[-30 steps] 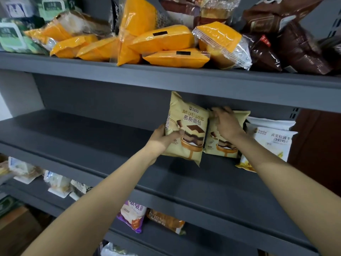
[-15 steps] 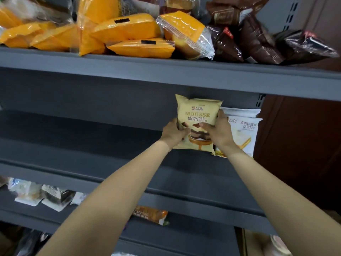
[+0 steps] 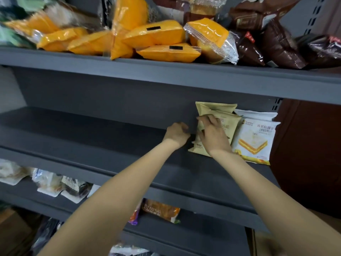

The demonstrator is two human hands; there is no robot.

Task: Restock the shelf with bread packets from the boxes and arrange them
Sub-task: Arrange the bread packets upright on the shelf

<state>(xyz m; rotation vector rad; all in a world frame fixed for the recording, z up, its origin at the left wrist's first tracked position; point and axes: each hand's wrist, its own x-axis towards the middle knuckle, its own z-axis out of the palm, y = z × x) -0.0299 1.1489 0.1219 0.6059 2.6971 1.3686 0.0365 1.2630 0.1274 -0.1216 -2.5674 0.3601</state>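
Two pale yellow mousse bread packets (image 3: 215, 109) stand upright, one behind the other, at the right end of the middle shelf (image 3: 92, 145), leaning on the back wall. My right hand (image 3: 214, 135) lies over the front packet's face, fingers spread along its top left part and thumb at its left edge. Just left of the packets is my left hand (image 3: 177, 133), fingers curled with nothing in them. Two white sandwich-bread packets (image 3: 256, 137) stand right beside the yellow ones.
The top shelf (image 3: 166, 74) carries orange bread packets (image 3: 156, 34) and dark brown packets (image 3: 276, 43). On the lower shelf lie several mixed packets (image 3: 160, 209). A brown wall panel (image 3: 310, 145) bounds the shelf on the right.
My left hand has let go of the yellow packet and drawn back to the left. My right hand has slid over the front packet's face, and the two yellow packets now stand stacked together.
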